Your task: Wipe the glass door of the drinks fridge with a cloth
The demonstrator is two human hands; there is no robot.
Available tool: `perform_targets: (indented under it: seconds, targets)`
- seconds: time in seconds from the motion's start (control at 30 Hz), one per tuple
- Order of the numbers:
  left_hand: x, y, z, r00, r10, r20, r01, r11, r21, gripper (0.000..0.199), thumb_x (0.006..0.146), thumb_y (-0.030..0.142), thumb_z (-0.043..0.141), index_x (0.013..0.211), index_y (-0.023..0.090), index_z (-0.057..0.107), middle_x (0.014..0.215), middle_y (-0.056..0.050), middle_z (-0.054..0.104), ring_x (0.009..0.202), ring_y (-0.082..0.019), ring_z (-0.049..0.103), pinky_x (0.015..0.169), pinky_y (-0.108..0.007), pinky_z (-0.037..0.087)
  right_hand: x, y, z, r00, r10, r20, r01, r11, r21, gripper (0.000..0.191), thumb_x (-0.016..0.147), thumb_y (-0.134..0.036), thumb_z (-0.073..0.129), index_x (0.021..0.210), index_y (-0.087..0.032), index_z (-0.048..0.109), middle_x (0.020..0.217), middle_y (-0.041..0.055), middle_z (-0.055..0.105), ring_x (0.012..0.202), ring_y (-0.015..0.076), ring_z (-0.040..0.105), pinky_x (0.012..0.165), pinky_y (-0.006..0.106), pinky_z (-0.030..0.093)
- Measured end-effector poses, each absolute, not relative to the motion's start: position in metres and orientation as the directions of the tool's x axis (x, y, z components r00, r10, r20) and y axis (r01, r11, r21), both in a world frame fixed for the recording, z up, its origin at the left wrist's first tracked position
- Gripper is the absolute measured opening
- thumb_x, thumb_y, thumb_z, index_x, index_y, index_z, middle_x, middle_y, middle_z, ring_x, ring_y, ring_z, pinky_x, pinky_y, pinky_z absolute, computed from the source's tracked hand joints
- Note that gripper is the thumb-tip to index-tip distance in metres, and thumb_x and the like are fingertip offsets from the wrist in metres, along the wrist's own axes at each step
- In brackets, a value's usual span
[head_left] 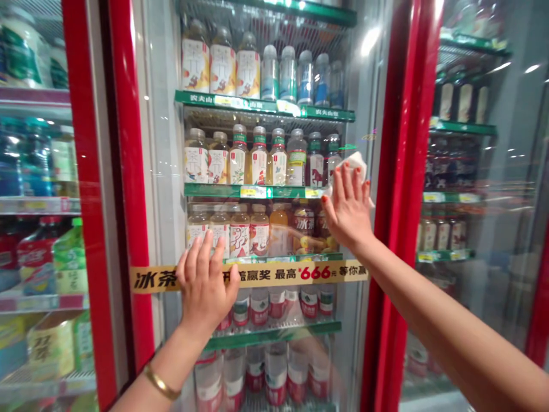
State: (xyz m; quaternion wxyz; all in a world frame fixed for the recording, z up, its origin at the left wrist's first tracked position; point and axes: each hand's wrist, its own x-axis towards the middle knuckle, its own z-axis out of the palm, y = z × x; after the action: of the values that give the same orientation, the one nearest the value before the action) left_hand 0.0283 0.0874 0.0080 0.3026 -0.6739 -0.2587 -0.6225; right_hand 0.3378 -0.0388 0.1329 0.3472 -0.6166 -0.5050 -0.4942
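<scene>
A glass cooler door (pixel 167 143) with a red frame stands in front of me. My right hand (pixel 349 212) reaches to the right part of the glass and presses a white cloth (pixel 359 165) flat against it, fingers spread over the cloth. Lower on the left, my left hand (pixel 208 280) is open, its fingers stretched out and pointing up. It lies over a tan printed strip (pixel 283 277) across the door and hides some of its lettering; whether the palm touches is unclear. A gold bracelet (pixel 160 382) circles my left wrist.
Behind the glass, bottled drinks (pixel 257 163) stand in rows on shelves with green edges (pixel 206 190). Another cooler section (pixel 40 194) with drinks is at the left. At the right, a further red-framed door (pixel 454 160) shows more bottles. Light reflections lie on the glass.
</scene>
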Motion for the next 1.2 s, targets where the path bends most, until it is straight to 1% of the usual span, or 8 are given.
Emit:
perform_targets:
  seconds: [0.17, 0.27, 0.43, 0.57, 0.63, 0.83, 1.03, 1.2]
  targets:
    - [0.009, 0.096, 0.055, 0.113, -0.109, 0.988, 0.716, -0.681, -0.157, 0.067, 0.103, 0.031, 0.063, 0.167, 0.032, 0.046, 0.171, -0.010, 0.051, 0.162, -0.032, 0.042, 0.137, -0.055, 0.025, 0.320, -0.044, 0.056, -0.579, 0.579, 0.574, 0.777, 0.178, 0.605, 0.064, 0.112, -0.053, 0.046, 0.173, -0.039, 0.032, 0.180, -0.0077, 0.037, 0.170, 0.0237, 0.028, 0.142, 0.055, 0.021]
    - [0.004, 0.109, 0.075, 0.198, -0.112, 0.974, 0.708, -0.671, -0.221, 0.080, 0.104, 0.033, 0.061, 0.176, 0.037, 0.026, 0.185, -0.007, 0.028, 0.173, -0.031, 0.020, 0.142, -0.060, 0.008, 0.330, -0.046, 0.072, -0.413, 0.600, 0.685, 0.869, 0.036, 0.493, 0.067, 0.111, -0.057, 0.045, 0.174, -0.037, 0.032, 0.181, -0.0050, 0.034, 0.172, 0.0277, 0.022, 0.142, 0.060, 0.015]
    - [0.006, 0.117, 0.078, 0.226, -0.079, 0.971, 0.698, -0.682, -0.218, 0.083, 0.106, 0.035, 0.059, 0.177, 0.037, 0.018, 0.187, -0.005, 0.019, 0.175, -0.028, 0.010, 0.142, -0.060, 0.001, 0.323, -0.034, 0.103, 0.029, 0.268, 0.963, 0.961, -0.272, 0.047, 0.074, 0.113, -0.049, 0.035, 0.179, -0.020, 0.014, 0.187, 0.0067, 0.011, 0.175, 0.0351, 0.000, 0.139, 0.070, 0.009]
    - [0.006, 0.116, 0.075, 0.226, -0.089, 0.970, 0.705, -0.672, -0.226, 0.081, 0.107, 0.037, 0.057, 0.178, 0.037, 0.017, 0.187, -0.004, 0.019, 0.175, -0.026, 0.010, 0.143, -0.059, 0.002, 0.308, -0.035, 0.041, -0.440, 0.573, 0.691, 0.855, 0.034, 0.517, 0.071, 0.111, -0.054, 0.048, 0.176, -0.038, 0.025, 0.182, -0.0051, 0.033, 0.172, 0.0265, 0.023, 0.142, 0.057, 0.018]
    - [0.007, 0.116, 0.075, 0.224, -0.088, 0.971, 0.707, -0.671, -0.223, 0.081, 0.107, 0.037, 0.057, 0.178, 0.036, 0.017, 0.186, -0.005, 0.020, 0.175, -0.028, 0.010, 0.142, -0.061, 0.003, 0.320, -0.040, 0.026, -0.517, 0.585, 0.625, 0.810, 0.100, 0.577, 0.068, 0.111, -0.054, 0.050, 0.174, -0.042, 0.029, 0.180, -0.0078, 0.037, 0.171, 0.0239, 0.027, 0.142, 0.054, 0.019]
    - [0.007, 0.117, 0.076, 0.211, -0.085, 0.974, 0.692, -0.691, -0.210, 0.084, 0.105, 0.036, 0.061, 0.177, 0.037, 0.018, 0.186, -0.005, 0.019, 0.174, -0.031, 0.013, 0.142, -0.064, 0.003, 0.333, -0.033, 0.047, 0.068, 0.160, 0.985, 0.955, -0.295, -0.018, 0.077, 0.114, -0.043, 0.036, 0.179, -0.014, 0.005, 0.187, 0.0131, 0.005, 0.174, 0.0360, -0.003, 0.138, 0.071, 0.015]
    - [0.006, 0.117, 0.075, 0.211, -0.098, 0.973, 0.699, -0.681, -0.220, 0.082, 0.106, 0.038, 0.060, 0.177, 0.037, 0.020, 0.185, -0.004, 0.022, 0.174, -0.029, 0.015, 0.143, -0.062, 0.006, 0.304, -0.033, -0.052, -0.517, 0.370, 0.772, 0.803, -0.102, 0.587, 0.070, 0.110, -0.042, 0.050, 0.176, -0.032, 0.028, 0.182, -0.0045, 0.033, 0.175, 0.0221, 0.010, 0.144, 0.051, 0.003]
    - [0.007, 0.115, 0.075, 0.204, -0.072, 0.976, 0.697, -0.689, -0.197, 0.082, 0.105, 0.038, 0.061, 0.177, 0.038, 0.020, 0.186, -0.002, 0.018, 0.175, -0.030, 0.013, 0.143, -0.064, 0.006, 0.329, -0.036, -0.094, 0.210, 0.114, 0.971, 0.914, -0.375, -0.154, 0.080, 0.112, -0.039, 0.037, 0.179, -0.020, -0.003, 0.186, 0.0159, 0.008, 0.174, 0.0377, 0.002, 0.134, 0.076, 0.024]
